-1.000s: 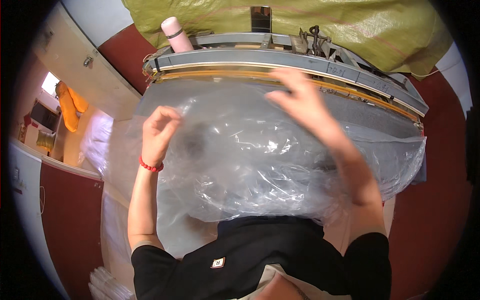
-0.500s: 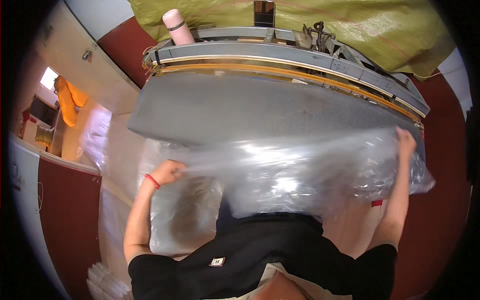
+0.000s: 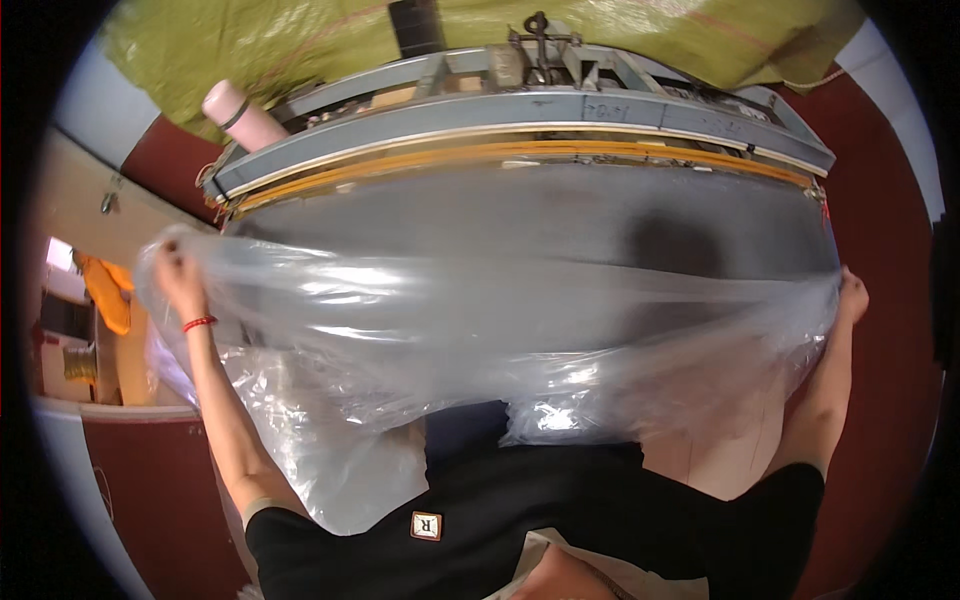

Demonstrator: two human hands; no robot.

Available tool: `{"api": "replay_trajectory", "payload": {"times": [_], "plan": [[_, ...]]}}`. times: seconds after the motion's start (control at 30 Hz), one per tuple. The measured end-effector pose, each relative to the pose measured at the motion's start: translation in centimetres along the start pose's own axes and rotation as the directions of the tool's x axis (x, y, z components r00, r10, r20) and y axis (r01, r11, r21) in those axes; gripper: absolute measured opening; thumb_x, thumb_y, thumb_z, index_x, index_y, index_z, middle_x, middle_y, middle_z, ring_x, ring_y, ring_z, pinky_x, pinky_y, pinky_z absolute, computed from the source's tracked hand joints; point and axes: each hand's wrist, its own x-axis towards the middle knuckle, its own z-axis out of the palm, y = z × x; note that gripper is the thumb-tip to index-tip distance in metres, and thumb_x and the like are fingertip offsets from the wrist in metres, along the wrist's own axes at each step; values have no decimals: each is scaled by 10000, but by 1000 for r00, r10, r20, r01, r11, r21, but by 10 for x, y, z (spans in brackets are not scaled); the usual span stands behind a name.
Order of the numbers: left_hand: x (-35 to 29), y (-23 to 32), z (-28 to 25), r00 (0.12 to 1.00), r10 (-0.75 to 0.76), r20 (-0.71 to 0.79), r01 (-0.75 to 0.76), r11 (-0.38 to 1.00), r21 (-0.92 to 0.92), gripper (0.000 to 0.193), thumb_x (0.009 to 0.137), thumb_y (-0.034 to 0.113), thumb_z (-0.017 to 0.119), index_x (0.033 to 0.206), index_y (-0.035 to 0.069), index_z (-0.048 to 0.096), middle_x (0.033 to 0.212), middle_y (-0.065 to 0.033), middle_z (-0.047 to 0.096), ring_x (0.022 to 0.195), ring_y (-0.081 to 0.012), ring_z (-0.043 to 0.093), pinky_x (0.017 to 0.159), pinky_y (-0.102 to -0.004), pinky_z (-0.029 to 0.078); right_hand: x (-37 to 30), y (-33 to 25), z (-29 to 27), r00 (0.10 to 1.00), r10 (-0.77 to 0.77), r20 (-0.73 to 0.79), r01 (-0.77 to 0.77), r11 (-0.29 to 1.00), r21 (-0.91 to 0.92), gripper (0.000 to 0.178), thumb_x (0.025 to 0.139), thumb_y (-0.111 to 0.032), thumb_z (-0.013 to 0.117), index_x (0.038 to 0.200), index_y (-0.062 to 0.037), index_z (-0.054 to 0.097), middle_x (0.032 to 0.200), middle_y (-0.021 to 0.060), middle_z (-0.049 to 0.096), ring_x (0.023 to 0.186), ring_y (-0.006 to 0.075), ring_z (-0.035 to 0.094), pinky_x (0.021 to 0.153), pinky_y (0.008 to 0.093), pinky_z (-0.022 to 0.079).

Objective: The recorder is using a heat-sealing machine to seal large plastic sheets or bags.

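A wide sheet of clear plastic film is stretched between my two hands, with bright reflections along its folds. My left hand, a red band at its wrist, is closed on the film's left end. Out at the right end, my right hand grips the film by its edge. Beneath and behind the film lies a long grey flat work surface. The film's near part hangs in wrinkles in front of my body, and more of it droops below my left forearm.
Behind the grey surface runs a metal frame with an orange strip along it. A pink cylindrical bottle stands at its left end, and a dark metal clamp on top. Yellow-green sheeting hangs behind.
My left hand has moved left and away from me, pulling the film wide across the grey surface. My right hand has shifted slightly right. The view has turned a little.
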Motion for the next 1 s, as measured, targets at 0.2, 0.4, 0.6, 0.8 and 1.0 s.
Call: {"api": "replay_trajectory", "payload": {"times": [0.2, 0.4, 0.6, 0.8, 1.0], "plan": [[-75, -80, 63, 786, -439, 434, 307, 888, 342, 729, 796, 471, 511, 1310, 18, 263, 1336, -190, 293, 1240, -300, 280, 1022, -342, 211, -19, -29, 35, 999, 23, 41, -6, 929, -371, 311, 774, -338, 506, 960, -107, 600, 983, 141, 594, 930, 332, 559, 758, 435, 449], [-34, -17, 77, 694, -508, 510, 238, 831, 503, 479, 846, 381, 482, 1136, 1, 498, 1177, -170, 494, 1089, -285, 471, 903, -347, 367, -33, -58, 23, 998, 67, -4, -63, 900, -431, 277, 812, -243, 416, 992, -89, 560, 1004, 169, 584, 946, 341, 558, 778, 437, 454], [-62, 323, 82, 626, 86, 775, 519, 696, -497, 181, 812, 156, 560, 946, 38, 587, 907, -46, 598, 770, -105, 532, 668, -228, 413, -31, -67, 38, 999, 39, -3, -37, 918, -395, 248, 823, -171, 388, 940, -19, 545, 920, 185, 607, 884, 315, 592, 738, 408, 477], [-172, 582, 36, -48, 867, 495, 827, 313, -468, 570, 778, 113, 583, 1286, 70, 326, 1319, -103, 349, 1219, -207, 324, 978, -348, 281, -30, -55, 38, 1000, 10, -2, -10, 951, -308, 230, 821, -161, 390, 920, -11, 533, 883, 188, 613, 856, 317, 598, 725, 409, 478], [-237, 653, 53, 3, 802, 597, 620, 467, -631, 689, 748, 180, 633, 1294, 10, 249, 1234, -178, 398, 1089, -229, 436, 908, -301, 351, -28, -52, 40, 1000, 24, 11, -19, 954, -299, 224, 827, -161, 390, 920, -12, 531, 886, 183, 614, 848, 311, 602, 715, 406, 482]]}}
